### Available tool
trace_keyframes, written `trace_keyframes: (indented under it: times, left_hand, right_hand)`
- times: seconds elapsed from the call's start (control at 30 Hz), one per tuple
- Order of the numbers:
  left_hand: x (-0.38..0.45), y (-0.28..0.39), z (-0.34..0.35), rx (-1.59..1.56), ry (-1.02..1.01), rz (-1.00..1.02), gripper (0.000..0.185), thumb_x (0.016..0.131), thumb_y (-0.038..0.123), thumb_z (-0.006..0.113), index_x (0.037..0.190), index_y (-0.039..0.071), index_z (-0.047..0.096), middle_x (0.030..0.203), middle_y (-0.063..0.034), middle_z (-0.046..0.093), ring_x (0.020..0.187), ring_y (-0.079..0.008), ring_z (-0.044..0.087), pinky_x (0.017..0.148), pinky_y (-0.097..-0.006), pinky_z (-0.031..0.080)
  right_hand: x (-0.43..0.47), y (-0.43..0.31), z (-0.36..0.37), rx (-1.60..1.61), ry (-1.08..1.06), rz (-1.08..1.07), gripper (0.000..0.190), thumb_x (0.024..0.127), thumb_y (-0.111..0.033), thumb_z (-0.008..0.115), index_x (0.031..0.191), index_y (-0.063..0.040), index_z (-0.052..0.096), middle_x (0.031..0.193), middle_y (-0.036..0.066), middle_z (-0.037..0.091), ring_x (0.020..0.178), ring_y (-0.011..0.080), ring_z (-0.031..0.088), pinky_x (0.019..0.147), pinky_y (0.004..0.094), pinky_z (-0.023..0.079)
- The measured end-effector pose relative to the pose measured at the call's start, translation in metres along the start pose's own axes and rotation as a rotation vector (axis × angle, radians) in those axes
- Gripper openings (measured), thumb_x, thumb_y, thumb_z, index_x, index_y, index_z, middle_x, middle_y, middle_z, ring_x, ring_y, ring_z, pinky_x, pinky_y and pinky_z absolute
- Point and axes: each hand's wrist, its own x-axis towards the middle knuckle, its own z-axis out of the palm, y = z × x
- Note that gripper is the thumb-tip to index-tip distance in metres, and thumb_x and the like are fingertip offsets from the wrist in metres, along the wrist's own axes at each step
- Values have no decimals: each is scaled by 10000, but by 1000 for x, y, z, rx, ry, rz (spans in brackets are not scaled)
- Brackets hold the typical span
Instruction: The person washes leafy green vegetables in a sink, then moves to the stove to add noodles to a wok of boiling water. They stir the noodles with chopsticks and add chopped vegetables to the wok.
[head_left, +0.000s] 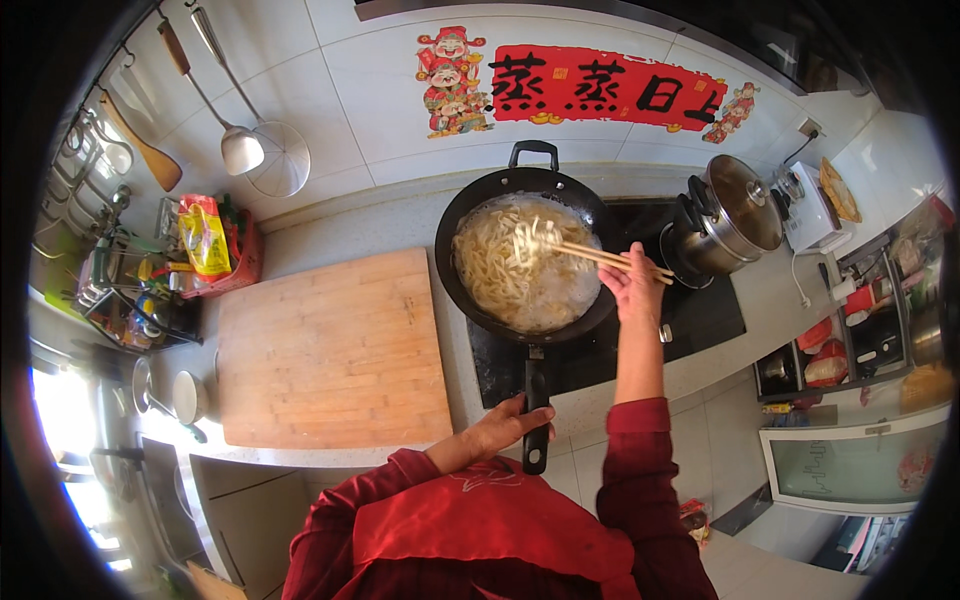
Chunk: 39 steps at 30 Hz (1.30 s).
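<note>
A black wok (448, 281) stands on the dark glass cooktop (701, 319), filled with pale noodles (487, 270) in cloudy, foamy liquid. My left hand (501, 429) grips the wok's long black handle (535, 390), thumb across its top. Over the wok's right rim reaches my right hand (632, 281), holding a pair of wooden chopsticks (592, 253). A clump of noodles hangs at the chopstick tips, blurred, above the middle of the wok.
Left of the wok lies a large wooden cutting board (334, 352). A lidded steel pot (724, 225) stands on the cooktop's right side. Behind the board are a red basket (244, 259) with packets and a hanging spatula (241, 148). A small white bowl (189, 396) sits near the left edge.
</note>
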Motion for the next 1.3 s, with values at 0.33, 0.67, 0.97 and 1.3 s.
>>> trace_keyframes:
  times: [0.33,0.67,0.97,1.3]
  left_hand:
    - [-7,7,0,-5,-6,-10,308,932,297,585,1077,32,524,867,-58,654,845,-138,602,786,-274,457]
    - [-4,4,-3,6,13,-19,303,917,319,600,1025,45,530,854,-57,657,863,-143,590,856,-293,440]
    - [-7,7,-2,41,31,13,415,896,404,617,1056,29,541,887,-64,653,888,-150,583,873,-302,428]
    - [-46,-16,-30,-25,200,208,381,976,316,511,1156,-18,540,899,-75,655,880,-131,592,839,-268,464]
  right_hand:
    - [-13,-101,16,-795,-129,-425,295,867,-279,659,767,-18,563,663,40,592,517,93,582,448,217,495]
    - [8,-29,54,-830,-480,-105,202,845,-199,667,827,-5,612,670,58,628,510,106,606,425,234,490]
    - [-5,-5,118,-711,-539,-232,200,863,-230,654,857,-30,640,661,7,595,483,69,537,436,221,449]
    - [-29,2,149,-807,-708,-425,197,825,-186,664,808,8,641,633,87,625,600,141,609,583,289,472]
